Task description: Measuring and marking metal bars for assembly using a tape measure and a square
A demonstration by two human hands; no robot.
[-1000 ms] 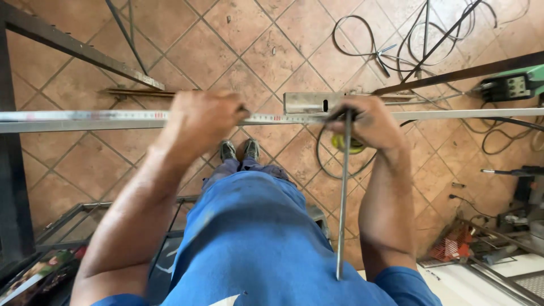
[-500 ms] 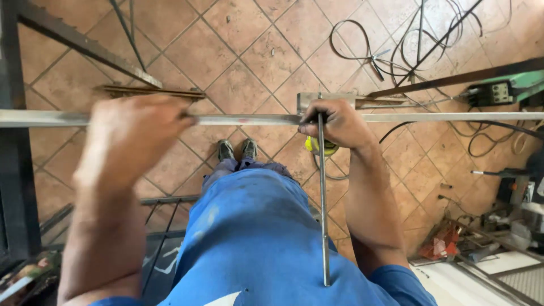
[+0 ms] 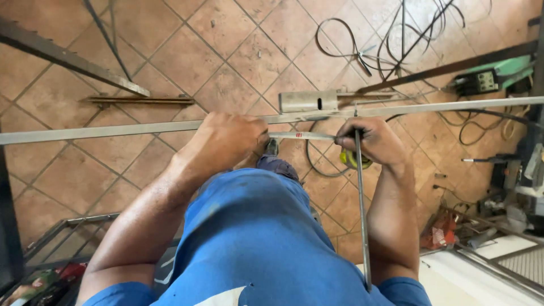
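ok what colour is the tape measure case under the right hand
Yellow: the tape measure case peeks out beneath the right hand, seen in the head view.

left hand (image 3: 226,139) and right hand (image 3: 371,141) stretching tape measure (image 3: 303,136) along long metal bar (image 3: 113,131), tiled floor (image 3: 238,62)

Blue trousers (image 3: 255,238), terracotta floor tiles (image 3: 226,56)

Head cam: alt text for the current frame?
Seen from above, both hands stretch a tape measure blade along a long horizontal metal bar: left hand pinning it, right hand also gripping a thin rod. Tiled floor with cables below.
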